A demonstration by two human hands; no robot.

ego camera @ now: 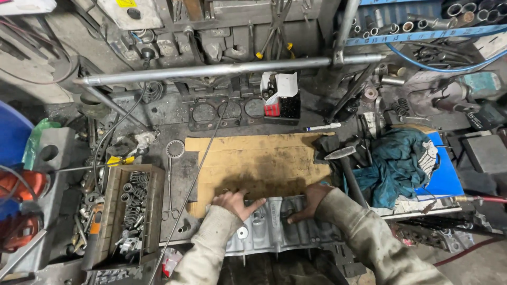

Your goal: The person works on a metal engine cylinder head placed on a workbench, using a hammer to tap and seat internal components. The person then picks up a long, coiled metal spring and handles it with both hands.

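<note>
I see a box of springs [133,203] at left. My left hand [236,202] and right hand [311,199] both grip the far edge of the grey metal engine part [272,229], beside cardboard [259,163] on the table [169,113].

Silver-grey metal engine part [274,227] lies near, under both hands in dirty beige sleeves [211,248]. Brown cardboard sheet [253,163] is stained dark. Right, a teal rag [398,163] over a bright blue board [446,177]; far left, orange tool [21,184] and blue barrel [10,132].
</note>
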